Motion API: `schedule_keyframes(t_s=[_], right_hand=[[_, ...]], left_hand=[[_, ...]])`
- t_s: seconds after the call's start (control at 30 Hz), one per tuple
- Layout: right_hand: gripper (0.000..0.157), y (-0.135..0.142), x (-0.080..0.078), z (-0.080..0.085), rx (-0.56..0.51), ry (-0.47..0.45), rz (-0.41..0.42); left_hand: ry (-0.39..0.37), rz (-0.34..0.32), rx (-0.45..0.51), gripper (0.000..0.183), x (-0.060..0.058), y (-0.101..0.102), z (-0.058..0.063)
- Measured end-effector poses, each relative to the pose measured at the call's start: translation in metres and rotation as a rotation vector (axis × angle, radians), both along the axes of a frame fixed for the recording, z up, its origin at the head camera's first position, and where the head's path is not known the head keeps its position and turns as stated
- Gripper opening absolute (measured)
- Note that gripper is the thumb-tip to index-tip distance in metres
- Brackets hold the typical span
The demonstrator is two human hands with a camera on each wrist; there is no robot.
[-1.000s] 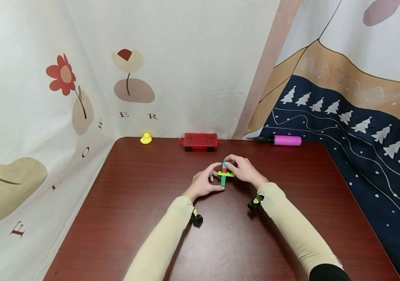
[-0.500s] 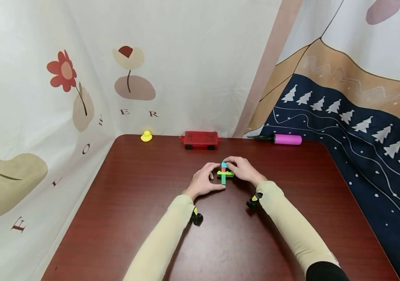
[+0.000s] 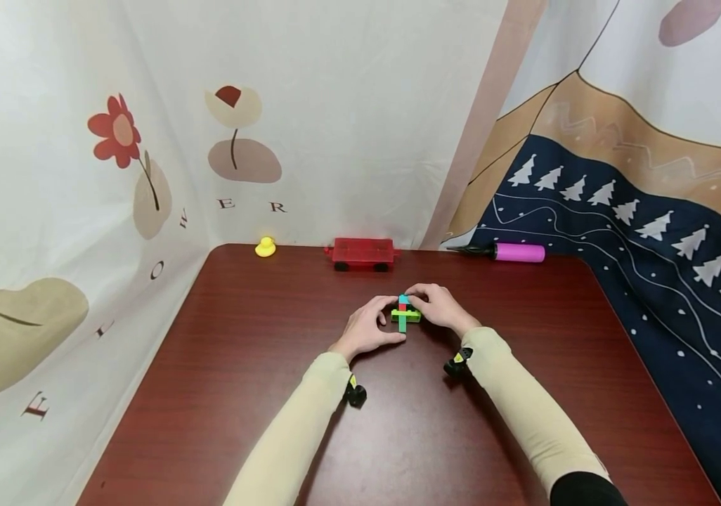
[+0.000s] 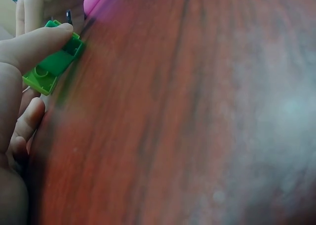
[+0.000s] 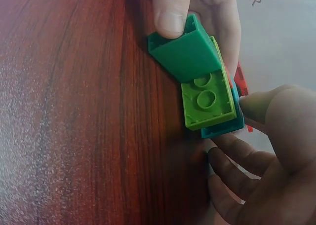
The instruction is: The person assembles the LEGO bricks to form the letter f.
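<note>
Both hands hold one small cross-shaped build of toy building bricks above the middle of the table. A teal-green brick (image 5: 185, 55) forms the end nearest the person, across a lime plate (image 5: 207, 101) whose hollow underside shows in the right wrist view. Beyond it come a red piece (image 3: 403, 307) and a blue brick (image 3: 403, 299). My left hand (image 3: 363, 329) has its thumb pressed on the teal-green brick's open end, index finger reaching toward the far end. My right hand (image 3: 439, 307) grips the blue end from the right between thumb and fingers.
Along the back edge of the brown table (image 3: 259, 337) stand a yellow rubber duck (image 3: 265, 247), a red toy wagon (image 3: 363, 254) with black wheels, and a pink hand pump (image 3: 518, 253) with a black nozzle. Printed curtains hang behind the table.
The brick build has tilted slightly in the hands, so more of the lime plate shows. Both hands keep their hold and stay nearly in place.
</note>
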State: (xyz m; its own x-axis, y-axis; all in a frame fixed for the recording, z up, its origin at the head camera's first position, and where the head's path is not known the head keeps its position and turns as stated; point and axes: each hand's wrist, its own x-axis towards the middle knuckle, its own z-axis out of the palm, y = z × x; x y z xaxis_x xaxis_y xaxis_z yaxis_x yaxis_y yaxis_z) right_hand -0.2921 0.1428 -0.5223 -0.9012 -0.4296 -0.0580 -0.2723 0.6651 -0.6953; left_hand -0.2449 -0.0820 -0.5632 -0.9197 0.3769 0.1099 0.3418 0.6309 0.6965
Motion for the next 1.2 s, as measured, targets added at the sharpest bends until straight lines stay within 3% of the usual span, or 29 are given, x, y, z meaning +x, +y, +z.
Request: schedule_keyframes(t_s=[0.9,1.07,1.2], right_hand=[[0.031,0.004,0.002,0.001,-0.002,-0.027,0.000],[0.031,0.006,0.003,0.000,-0.007,-0.020,0.001],[0.033,0.013,0.005,-0.001,-0.001,-0.006,-0.001]], left_hand=[[-0.017,0.003,-0.004,0.080,0.000,0.000,0.003],[-0.025,-0.001,0.021,0.082,0.000,0.000,0.001],[-0.086,-0.035,0.123,0.087,-0.002,-0.004,0.000]])
